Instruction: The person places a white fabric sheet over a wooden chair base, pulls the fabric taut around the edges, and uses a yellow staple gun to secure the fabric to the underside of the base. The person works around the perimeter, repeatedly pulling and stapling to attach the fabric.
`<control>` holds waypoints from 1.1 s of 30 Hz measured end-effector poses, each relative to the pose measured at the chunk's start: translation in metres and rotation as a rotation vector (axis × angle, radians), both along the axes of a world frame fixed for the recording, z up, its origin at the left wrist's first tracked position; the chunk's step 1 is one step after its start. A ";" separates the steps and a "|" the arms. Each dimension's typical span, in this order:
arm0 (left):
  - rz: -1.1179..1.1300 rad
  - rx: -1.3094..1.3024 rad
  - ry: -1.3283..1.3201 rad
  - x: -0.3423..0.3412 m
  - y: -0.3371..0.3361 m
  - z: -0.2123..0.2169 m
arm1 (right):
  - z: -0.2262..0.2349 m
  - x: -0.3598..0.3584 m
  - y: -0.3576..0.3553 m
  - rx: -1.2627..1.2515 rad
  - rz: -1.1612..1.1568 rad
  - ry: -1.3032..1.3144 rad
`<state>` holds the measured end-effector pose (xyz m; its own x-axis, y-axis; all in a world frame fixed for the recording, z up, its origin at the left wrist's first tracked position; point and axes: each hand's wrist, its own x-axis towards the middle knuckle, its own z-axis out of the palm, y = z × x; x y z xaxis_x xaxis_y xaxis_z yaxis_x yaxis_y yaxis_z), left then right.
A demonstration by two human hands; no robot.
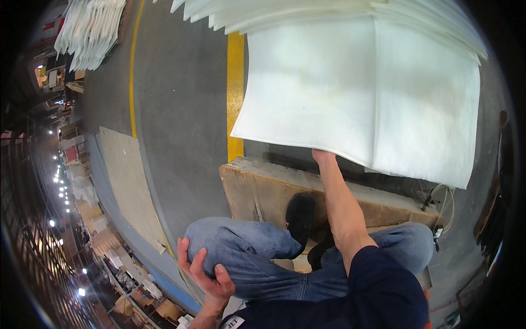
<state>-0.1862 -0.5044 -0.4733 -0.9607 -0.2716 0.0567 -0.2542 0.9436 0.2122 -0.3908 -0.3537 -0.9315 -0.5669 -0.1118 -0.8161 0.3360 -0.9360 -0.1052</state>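
Right hand (pixel 323 156) reaching straight-armed under a white panel (pixel 312 93), its hold impossible to tell, wooden beam (pixel 255 189) running beneath the forearm, left hand (pixel 210 281) curving loosely wide beside jeans (pixel 241 247).

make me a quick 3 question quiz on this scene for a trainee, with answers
1. Which hand has its fingers hidden under the near edge of the white sheet?
a) left
b) right
c) both

2. True or false: the left hand, beside the left knee, is gripping a tool.

3. Fill in: the wide floor stripe partly covered by the sheet's left corner is ____ in colour.

Key:
1. b, the right hand
2. False, no tool shows in it
3. yellow
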 end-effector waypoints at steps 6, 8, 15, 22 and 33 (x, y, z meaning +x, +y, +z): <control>-0.004 -0.004 0.012 0.003 -0.001 -0.002 | 0.001 -0.013 0.001 0.014 0.001 0.026; 0.003 -0.008 0.014 0.006 -0.002 -0.002 | 0.003 -0.015 0.000 0.017 -0.001 0.040; -0.026 0.015 -0.009 0.004 -0.004 0.002 | 0.018 -0.007 0.007 0.057 -0.004 0.131; -0.057 0.200 -0.193 -0.003 -0.006 0.053 | 0.107 -0.031 0.030 0.236 0.084 0.387; 0.642 0.700 -0.102 0.110 -0.055 0.194 | 0.465 0.163 0.038 0.274 0.191 0.062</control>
<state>-0.0761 -0.5590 -0.2798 -0.6082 -0.6889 -0.3943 -0.7274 0.2849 0.6243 -0.2281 -0.3159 -0.4668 -0.6060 -0.0017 -0.7954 0.4874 -0.7910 -0.3697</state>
